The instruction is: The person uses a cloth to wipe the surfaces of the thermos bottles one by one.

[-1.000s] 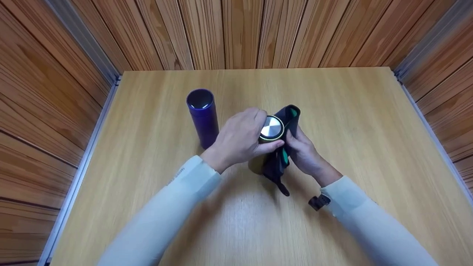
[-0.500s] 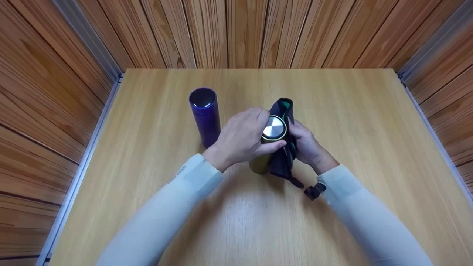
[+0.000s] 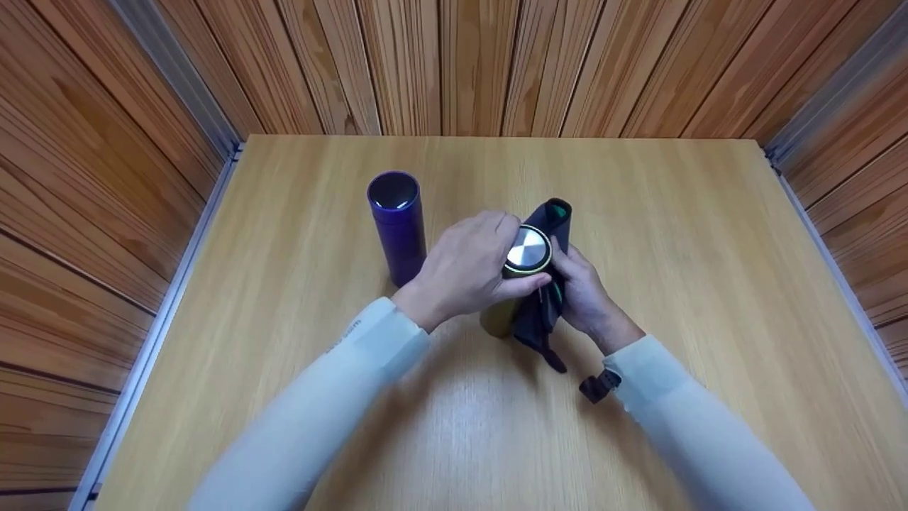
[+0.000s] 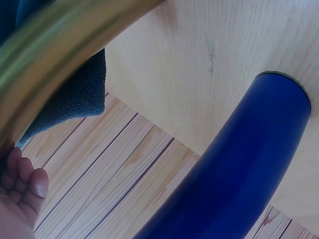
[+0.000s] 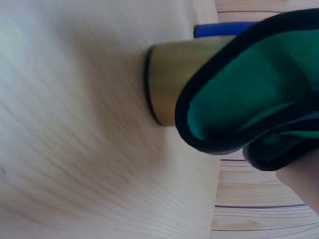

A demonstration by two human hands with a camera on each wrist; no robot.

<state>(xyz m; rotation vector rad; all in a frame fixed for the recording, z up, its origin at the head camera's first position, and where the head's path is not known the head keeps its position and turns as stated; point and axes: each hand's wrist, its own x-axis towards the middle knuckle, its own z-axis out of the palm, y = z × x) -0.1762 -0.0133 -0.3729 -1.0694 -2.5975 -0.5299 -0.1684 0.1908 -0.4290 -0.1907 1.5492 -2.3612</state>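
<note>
A gold thermos flask (image 3: 498,318) with a shiny silver lid (image 3: 528,248) stands on the table, and my left hand (image 3: 472,266) grips it near its top. My right hand (image 3: 587,291) holds a folded dark cloth (image 3: 532,326) against the flask's right side. The right wrist view shows the green lining of this cloth (image 5: 249,84) and its black bound edge, beside the gold flask (image 5: 169,79) and its dark base ring. From the cloth's lower end a short strap hangs toward me. In the left wrist view, curled fingertips (image 4: 37,184) lie at the flask.
A purple-blue flask (image 3: 401,241) stands upright just left of my left hand; it looks blue in the left wrist view. Wood-plank walls (image 3: 475,64) with grey metal corner strips enclose the wooden table (image 3: 674,234) at the back and sides. A small dark device (image 3: 599,387) is on my right wrist.
My right hand and the cloth have moved up along the flask's side, then back toward me, with the strap swinging right and partly back. My left hand keeps its grip on the gold flask.
</note>
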